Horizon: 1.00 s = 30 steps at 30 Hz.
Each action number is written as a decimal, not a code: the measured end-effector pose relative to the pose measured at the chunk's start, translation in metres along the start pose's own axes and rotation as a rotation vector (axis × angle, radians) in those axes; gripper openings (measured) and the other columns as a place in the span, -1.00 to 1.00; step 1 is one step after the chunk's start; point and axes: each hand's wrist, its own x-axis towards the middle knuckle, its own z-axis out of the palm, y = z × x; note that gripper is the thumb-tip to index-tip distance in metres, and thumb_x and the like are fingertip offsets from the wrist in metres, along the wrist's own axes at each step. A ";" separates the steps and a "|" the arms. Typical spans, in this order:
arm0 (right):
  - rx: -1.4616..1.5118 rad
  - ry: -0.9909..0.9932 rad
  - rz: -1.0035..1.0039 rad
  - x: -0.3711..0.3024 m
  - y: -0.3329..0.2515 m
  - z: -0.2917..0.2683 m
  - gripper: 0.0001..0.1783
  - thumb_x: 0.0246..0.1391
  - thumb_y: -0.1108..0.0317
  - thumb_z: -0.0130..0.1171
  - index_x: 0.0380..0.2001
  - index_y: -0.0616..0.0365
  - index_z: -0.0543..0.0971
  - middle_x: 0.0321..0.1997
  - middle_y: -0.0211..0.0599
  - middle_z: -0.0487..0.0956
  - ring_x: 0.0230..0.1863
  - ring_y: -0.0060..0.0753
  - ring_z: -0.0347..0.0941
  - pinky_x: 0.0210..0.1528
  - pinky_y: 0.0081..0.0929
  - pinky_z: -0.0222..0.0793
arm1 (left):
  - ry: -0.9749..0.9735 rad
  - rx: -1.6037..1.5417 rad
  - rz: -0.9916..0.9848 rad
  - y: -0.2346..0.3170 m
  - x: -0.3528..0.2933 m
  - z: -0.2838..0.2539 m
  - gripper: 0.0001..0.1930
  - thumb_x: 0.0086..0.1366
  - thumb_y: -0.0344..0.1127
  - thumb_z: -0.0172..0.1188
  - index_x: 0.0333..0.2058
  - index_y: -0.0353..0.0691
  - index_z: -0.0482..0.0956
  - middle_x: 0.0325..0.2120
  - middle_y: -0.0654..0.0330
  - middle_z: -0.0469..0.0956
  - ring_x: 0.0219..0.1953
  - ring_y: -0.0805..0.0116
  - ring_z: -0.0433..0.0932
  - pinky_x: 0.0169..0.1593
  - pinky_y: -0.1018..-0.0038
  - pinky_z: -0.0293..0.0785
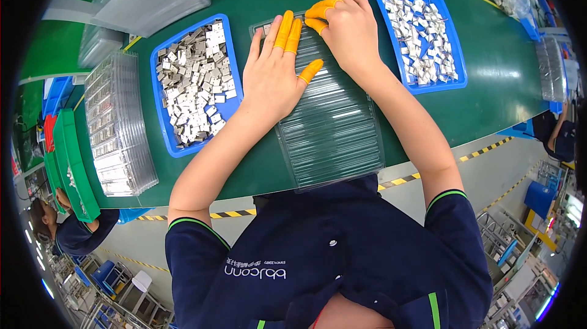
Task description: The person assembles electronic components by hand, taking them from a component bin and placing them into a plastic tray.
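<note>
A clear plastic tray (333, 127) with many narrow cross slots lies lengthwise in front of me on the green table. My left hand (272, 81) rests on its far left part, fingers stretched out, with orange finger cots on the thumb and two fingers. At the tray's far end my right hand (348, 29) is closed in a pinch, with orange cots on the thumb and a finger. Whatever lies between those fingertips is hidden. A few small pale pieces show in the tray's far slots beside the left fingertips.
To the left, a blue bin (230, 35) holds many small white and grey metal pieces. On the right, another blue bin (460, 54) holds small white pieces. Stacked clear trays (116, 127) stand at far left, near green bins (76, 167). Two other people are at the sides.
</note>
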 end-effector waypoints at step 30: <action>-0.018 -0.294 0.640 -0.069 0.093 -0.079 -0.78 -0.15 0.41 0.24 -0.42 0.34 0.52 -0.26 -0.02 0.51 -0.29 -0.10 0.47 -0.23 -0.33 0.37 | 0.296 -0.091 -0.406 -0.089 -0.080 -0.049 -0.70 -0.02 -0.44 0.23 -0.24 -0.32 0.53 -0.19 0.01 0.46 -0.02 0.03 0.33 0.08 0.21 0.19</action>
